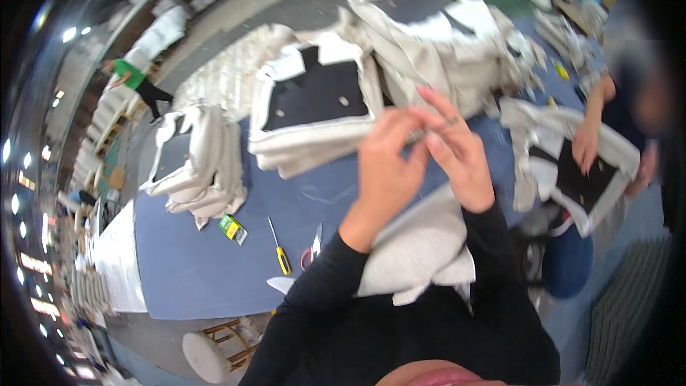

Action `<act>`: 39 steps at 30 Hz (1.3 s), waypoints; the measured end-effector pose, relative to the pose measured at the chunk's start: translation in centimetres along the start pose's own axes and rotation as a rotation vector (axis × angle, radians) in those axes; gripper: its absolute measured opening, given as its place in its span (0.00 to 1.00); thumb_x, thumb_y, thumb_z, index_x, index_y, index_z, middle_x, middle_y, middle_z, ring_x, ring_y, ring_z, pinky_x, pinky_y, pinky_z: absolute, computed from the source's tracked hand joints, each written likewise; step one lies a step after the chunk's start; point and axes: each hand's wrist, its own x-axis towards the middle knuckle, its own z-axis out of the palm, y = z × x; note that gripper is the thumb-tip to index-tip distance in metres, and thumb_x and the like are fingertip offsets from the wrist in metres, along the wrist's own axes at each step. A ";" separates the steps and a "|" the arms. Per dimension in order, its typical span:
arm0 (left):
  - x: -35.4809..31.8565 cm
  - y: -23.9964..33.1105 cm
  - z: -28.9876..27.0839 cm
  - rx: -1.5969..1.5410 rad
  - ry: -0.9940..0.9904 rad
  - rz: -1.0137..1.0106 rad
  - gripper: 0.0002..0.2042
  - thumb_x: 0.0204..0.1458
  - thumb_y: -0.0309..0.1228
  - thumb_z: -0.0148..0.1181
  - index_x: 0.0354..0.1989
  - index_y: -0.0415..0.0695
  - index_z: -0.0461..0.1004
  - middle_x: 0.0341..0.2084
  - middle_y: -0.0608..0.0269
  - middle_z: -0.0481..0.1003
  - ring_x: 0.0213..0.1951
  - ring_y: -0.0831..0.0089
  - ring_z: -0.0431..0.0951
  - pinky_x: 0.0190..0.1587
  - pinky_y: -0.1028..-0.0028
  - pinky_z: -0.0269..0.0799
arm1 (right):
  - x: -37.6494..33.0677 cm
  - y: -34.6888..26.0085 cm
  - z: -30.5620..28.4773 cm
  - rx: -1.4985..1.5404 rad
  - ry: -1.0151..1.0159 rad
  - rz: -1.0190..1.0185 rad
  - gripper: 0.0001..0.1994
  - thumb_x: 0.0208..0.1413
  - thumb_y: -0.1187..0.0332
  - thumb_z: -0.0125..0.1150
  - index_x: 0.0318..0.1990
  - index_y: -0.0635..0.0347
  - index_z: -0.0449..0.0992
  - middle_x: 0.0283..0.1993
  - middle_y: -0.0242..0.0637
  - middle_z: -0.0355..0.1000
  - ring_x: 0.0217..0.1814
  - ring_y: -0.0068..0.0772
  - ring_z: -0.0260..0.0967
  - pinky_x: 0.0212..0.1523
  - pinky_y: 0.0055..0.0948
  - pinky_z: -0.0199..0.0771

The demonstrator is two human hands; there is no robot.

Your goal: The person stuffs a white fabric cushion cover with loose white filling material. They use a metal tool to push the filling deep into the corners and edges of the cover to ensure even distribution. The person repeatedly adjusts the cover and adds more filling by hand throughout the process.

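Needle-like metal piece (418, 134) lies roughly level between hands (421, 161).

Around our blue worktable (214, 257)
We see a yellow-handled screwdriver (279, 246), a small green box (232, 228), and a wooden stool (214, 350) below.

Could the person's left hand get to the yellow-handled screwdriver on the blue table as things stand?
Probably yes: the screwdriver lies uncovered on the table, left of the forearm, but the left hand is busy pinching something small with the right hand.
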 end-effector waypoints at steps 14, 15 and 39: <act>0.4 2.8 -5.2 0.150 0.311 0.052 0.05 0.55 0.21 0.70 0.39 0.39 0.84 0.35 0.60 0.81 0.26 0.76 0.77 0.29 0.76 0.70 | -0.9 2.9 0.7 0.142 -0.039 0.215 0.17 0.79 0.55 0.48 0.53 0.60 0.73 0.31 0.26 0.64 0.28 0.16 0.57 0.34 0.23 0.67; 0.3 3.5 -5.7 0.106 0.282 0.038 0.05 0.56 0.21 0.70 0.40 0.39 0.85 0.35 0.60 0.81 0.27 0.78 0.77 0.29 0.77 0.70 | -1.2 2.5 0.9 0.093 -0.161 0.262 0.17 0.79 0.54 0.49 0.53 0.60 0.73 0.30 0.25 0.64 0.28 0.15 0.57 0.32 0.22 0.64; -1.5 5.4 -3.5 -0.007 0.027 -0.050 0.15 0.52 0.28 0.74 0.48 0.41 0.86 0.34 0.60 0.87 0.32 0.69 0.85 0.41 0.69 0.79 | -1.8 5.9 -2.4 0.248 0.044 0.323 0.10 0.72 0.65 0.63 0.53 0.61 0.77 0.32 0.17 0.67 0.31 0.09 0.57 0.31 0.17 0.56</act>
